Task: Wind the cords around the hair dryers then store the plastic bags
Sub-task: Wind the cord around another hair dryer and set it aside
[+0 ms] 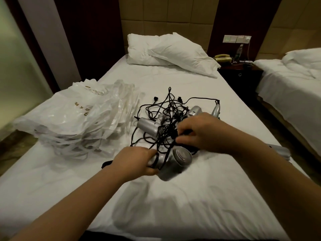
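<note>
hotel rm, white bed (191,197) | L hand (133,161) grips dryer (173,162) | cords (166,119) tangled

Just one head-mounted wide-angle view here, looking forward and down over a white bed (173,214), fairly close to it. Both forearms reach in from the bottom edge; the pillows (166,53) sit at the far end.

White-sheeted bed (199,197): silver hair dryers (149,126) in tangled black cords (166,108) under both hands; plastic bags (78,117) heaped left of left hand; pillows (166,51) well beyond.
</note>
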The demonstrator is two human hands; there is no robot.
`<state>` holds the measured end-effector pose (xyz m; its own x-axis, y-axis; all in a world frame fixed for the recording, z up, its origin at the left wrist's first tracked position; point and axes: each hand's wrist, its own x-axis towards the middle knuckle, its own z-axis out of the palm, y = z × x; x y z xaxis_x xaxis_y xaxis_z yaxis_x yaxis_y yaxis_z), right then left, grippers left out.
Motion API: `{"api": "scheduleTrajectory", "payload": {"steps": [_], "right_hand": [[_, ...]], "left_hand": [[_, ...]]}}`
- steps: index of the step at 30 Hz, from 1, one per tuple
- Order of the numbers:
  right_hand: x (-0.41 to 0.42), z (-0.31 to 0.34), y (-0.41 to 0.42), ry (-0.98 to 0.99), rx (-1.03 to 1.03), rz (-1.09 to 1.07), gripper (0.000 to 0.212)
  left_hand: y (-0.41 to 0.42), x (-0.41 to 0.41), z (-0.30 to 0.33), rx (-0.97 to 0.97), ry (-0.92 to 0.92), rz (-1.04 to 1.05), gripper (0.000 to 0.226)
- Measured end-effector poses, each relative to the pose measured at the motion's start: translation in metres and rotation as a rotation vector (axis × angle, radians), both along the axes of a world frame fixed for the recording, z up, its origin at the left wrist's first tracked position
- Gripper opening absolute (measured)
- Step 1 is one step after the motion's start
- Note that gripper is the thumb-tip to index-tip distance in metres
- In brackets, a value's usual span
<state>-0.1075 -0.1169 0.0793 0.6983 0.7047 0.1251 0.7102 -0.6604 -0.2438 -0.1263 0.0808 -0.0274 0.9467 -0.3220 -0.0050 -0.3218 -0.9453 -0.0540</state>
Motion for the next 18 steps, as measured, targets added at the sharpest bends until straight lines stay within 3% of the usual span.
{"api": "scheduleTrajectory", "payload": {"steps": [3, 7, 10, 12, 13, 15, 16, 17, 18], "right_hand": [[0.022, -0.007, -0.005, 0.114, 0.194, -0.100, 0.016], [0.043, -0.039, -0.019, 0.279, 0.384, -0.192, 0.024], [0.045, -0.070, -0.025, 0.531, 0.510, -0.211, 0.026], [0.042, -0.087, -0.032, 0.522, 0.556, -0.149, 0.020], [0.041, -0.098, -0.032, 0.518, 0.623, -0.105, 0.022], [0.037, -0.120, -0.033, 0.758, 0.756, 0.092, 0.028], [0.023, -0.125, -0.029, 0.769, 0.726, -0.039, 0.022], [0.010, -0.122, -0.021, 0.648, 0.681, -0.108, 0.020], [0.001, -0.124, -0.018, 0.623, 0.647, -0.139, 0.030]], "left_hand": [[-0.003, -0.010, 0.008, -0.063, 0.027, -0.110, 0.047], [-0.004, -0.020, 0.027, -0.228, 0.001, -0.229, 0.066], [-0.010, -0.026, 0.039, -0.536, 0.102, -0.236, 0.044], [-0.012, -0.027, 0.044, -0.792, 0.165, -0.164, 0.033], [-0.012, -0.027, 0.046, -0.921, 0.211, -0.126, 0.038], [-0.012, -0.027, 0.047, -1.128, 0.319, -0.084, 0.050], [-0.012, -0.026, 0.048, -1.192, 0.347, -0.082, 0.052], [-0.013, -0.026, 0.048, -1.239, 0.352, -0.080, 0.053], [-0.012, -0.025, 0.047, -1.273, 0.343, -0.074, 0.052]]}}
